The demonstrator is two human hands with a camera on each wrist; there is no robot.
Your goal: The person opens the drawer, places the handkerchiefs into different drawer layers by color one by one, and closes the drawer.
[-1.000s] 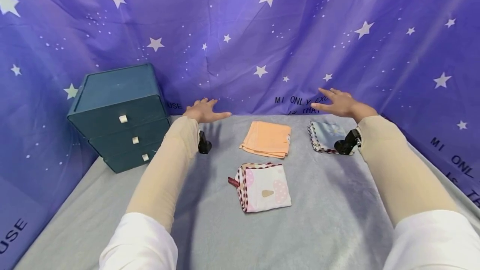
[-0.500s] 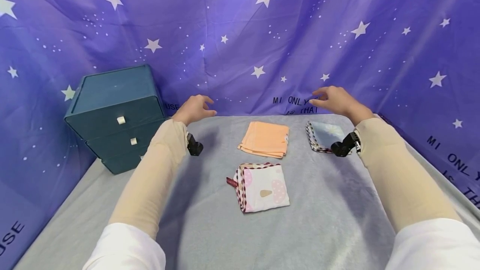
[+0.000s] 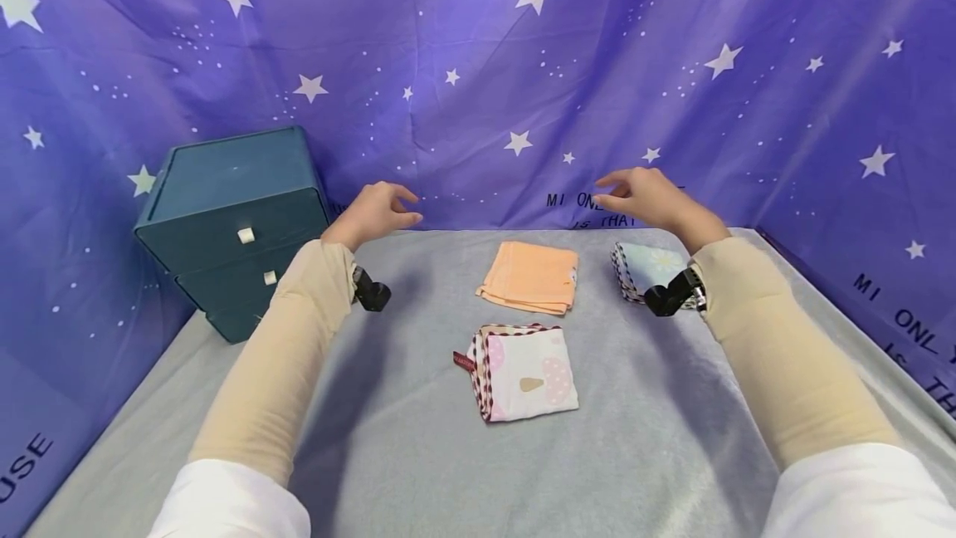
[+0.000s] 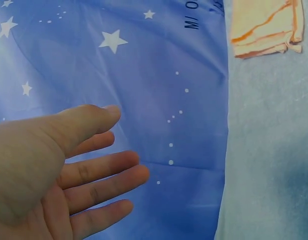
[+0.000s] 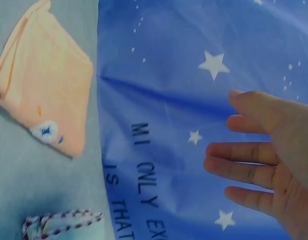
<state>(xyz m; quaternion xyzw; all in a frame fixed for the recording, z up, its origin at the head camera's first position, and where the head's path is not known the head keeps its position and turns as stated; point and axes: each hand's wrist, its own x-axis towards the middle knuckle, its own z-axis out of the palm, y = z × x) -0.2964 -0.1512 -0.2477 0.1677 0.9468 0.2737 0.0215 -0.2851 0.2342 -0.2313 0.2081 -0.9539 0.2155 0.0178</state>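
Observation:
My left hand (image 3: pixel 376 212) hovers above the back of the table, just right of the drawer box, holding nothing. Its fingers are relaxed and spread in the left wrist view. Opposite it, my right hand (image 3: pixel 646 196) hangs in the air near the back edge, also holding nothing, fingers loosely extended. Between and below the hands lies a folded orange towel (image 3: pixel 530 276). In front of that is a folded white towel (image 3: pixel 529 376) with pink spots and a checked border. A folded light blue towel (image 3: pixel 650 264) lies under the right wrist, partly covered by the wrist camera.
A dark teal box with drawers (image 3: pixel 239 222) stands at the back left, its lowest part hidden behind the left arm. A purple star-printed curtain (image 3: pixel 478 90) hangs behind and beside the grey-covered table (image 3: pixel 538 480).
My left hand has shifted left toward the drawer box, and my right hand a little left. The fingers of both have relaxed from a wide spread. The towels stay put.

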